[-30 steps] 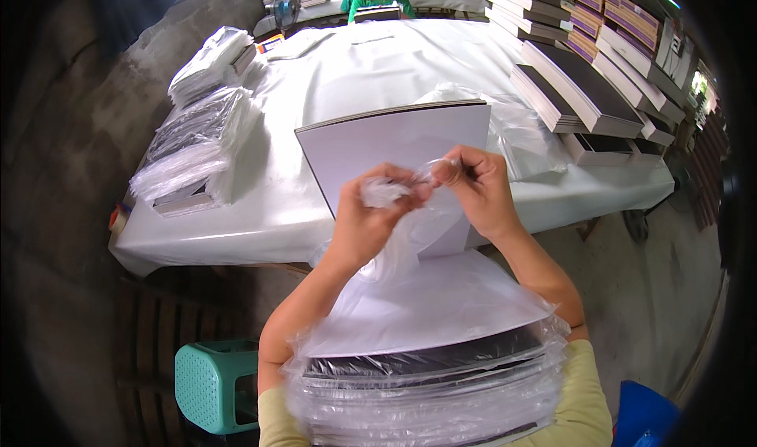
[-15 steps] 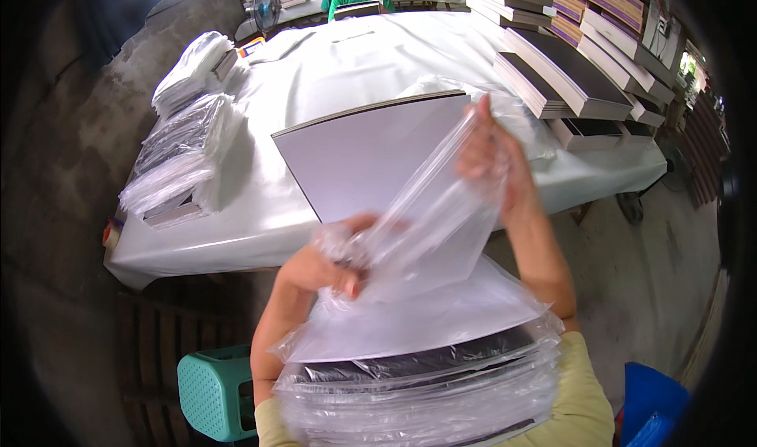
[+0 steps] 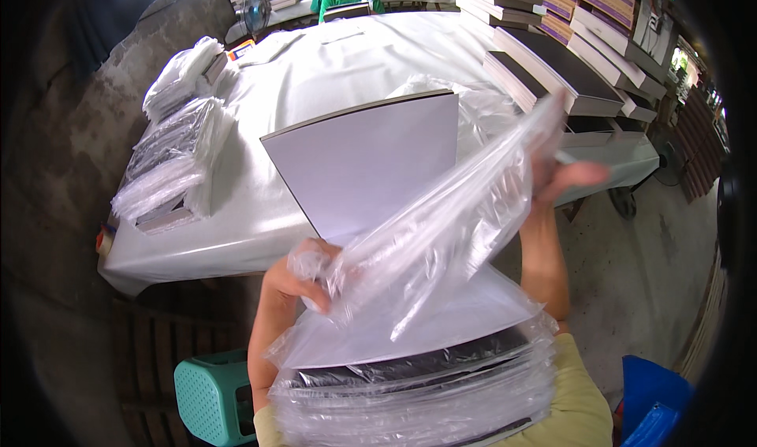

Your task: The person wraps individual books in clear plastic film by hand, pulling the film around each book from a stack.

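A clear plastic bag (image 3: 441, 222) stretches slantwise between my two hands. My left hand (image 3: 309, 272) is closed on the bunched lower-left end of it. At the raised upper-right end, my right hand (image 3: 556, 167) is partly smeared by motion, its thumb spread away and its fingers stretched up behind or inside the film; which of these I cannot tell. Beneath the bag lies a stack of plastic-wrapped flat boards or books (image 3: 418, 400), close against my body, with a white sheet on top. Beyond it, a flat white panel with a dark edge (image 3: 371, 155) rests on the table.
Bagged flat items (image 3: 177, 143) are piled at the left of the white-covered table (image 3: 236, 250). Thick dark-covered books (image 3: 560, 68) stack up at the right. A green stool (image 3: 209, 396) stands lower left, a blue object (image 3: 654, 400) lower right. Another person (image 3: 347, 3) sits at the far side.
My right hand has moved right and its thumb has spread, drawing the bag out longer and wider. My left hand has shifted slightly left, still gripping the bag.
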`<state>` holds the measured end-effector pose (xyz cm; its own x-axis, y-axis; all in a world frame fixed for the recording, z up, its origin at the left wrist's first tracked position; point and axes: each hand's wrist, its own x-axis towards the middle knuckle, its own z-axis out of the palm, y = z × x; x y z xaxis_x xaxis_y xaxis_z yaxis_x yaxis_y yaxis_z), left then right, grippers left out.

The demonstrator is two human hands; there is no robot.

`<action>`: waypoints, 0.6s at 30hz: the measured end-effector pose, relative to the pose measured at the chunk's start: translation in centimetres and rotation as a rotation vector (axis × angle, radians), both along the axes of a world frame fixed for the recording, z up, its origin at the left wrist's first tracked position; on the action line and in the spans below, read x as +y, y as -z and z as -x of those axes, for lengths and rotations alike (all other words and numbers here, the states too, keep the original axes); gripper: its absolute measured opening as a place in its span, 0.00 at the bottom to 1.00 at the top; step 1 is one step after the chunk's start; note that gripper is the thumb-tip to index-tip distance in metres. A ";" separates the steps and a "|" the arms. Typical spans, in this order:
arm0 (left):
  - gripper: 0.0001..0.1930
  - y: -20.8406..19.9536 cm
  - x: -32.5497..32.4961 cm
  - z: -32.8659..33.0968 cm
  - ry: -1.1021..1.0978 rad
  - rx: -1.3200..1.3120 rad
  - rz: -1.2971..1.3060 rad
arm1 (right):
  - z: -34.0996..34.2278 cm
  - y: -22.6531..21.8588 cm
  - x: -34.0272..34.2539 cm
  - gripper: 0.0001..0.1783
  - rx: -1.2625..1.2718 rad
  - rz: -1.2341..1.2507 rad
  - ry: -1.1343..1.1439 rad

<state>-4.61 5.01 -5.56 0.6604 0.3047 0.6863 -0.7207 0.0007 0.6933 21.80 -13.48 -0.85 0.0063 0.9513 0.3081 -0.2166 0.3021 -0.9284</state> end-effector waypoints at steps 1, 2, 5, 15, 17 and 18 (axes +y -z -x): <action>0.25 0.1 -0.1 0.0 0.008 0.002 -0.025 | -0.2 -0.5 -0.2 0.25 0.014 0.014 0.034; 0.25 0.2 -0.2 0.3 0.009 -0.016 0.017 | -0.2 -0.7 -0.3 0.25 0.001 0.025 0.036; 0.25 -0.1 0.2 0.7 0.052 -0.044 0.211 | 0.6 1.2 -0.8 0.25 -0.164 0.030 -0.103; 0.24 0.5 0.9 2.1 0.006 0.406 0.296 | -0.4 -1.3 -0.1 0.27 0.238 -0.076 -0.001; 0.24 1.0 1.2 2.5 -0.135 0.051 0.789 | 0.1 -1.2 -0.7 0.28 0.139 -0.082 -0.060; 0.24 1.1 1.6 2.2 -0.108 -0.044 0.771 | 0.5 -1.1 -1.0 0.29 0.028 -0.061 -0.109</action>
<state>-6.85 6.64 -6.67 0.5771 0.7673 0.2795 -0.7709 0.3990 0.4965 21.27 -14.45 0.24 -0.0867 0.9265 0.3661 -0.2771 0.3305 -0.9022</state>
